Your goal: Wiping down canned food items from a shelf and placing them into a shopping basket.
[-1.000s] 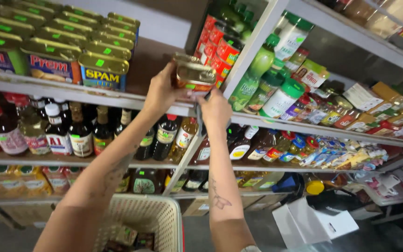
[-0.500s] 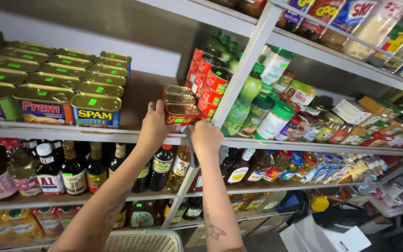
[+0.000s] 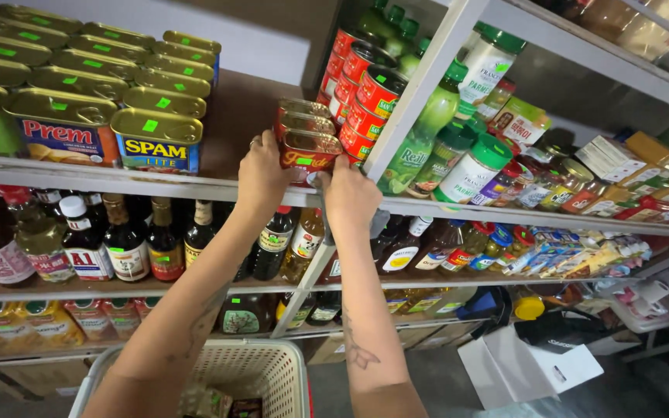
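Blue-labelled rectangular meat tins (image 3: 156,139) sit left of the red rectangular metal tin (image 3: 309,152), with bare wooden shelf (image 3: 238,116) between. The left hand (image 3: 263,174) has its fingers clasped on that tin's left end at the shelf's front edge; the right hand (image 3: 348,197) grips its right end. Round red cans (image 3: 365,101) crowd just right, against the white upright post (image 3: 420,85).
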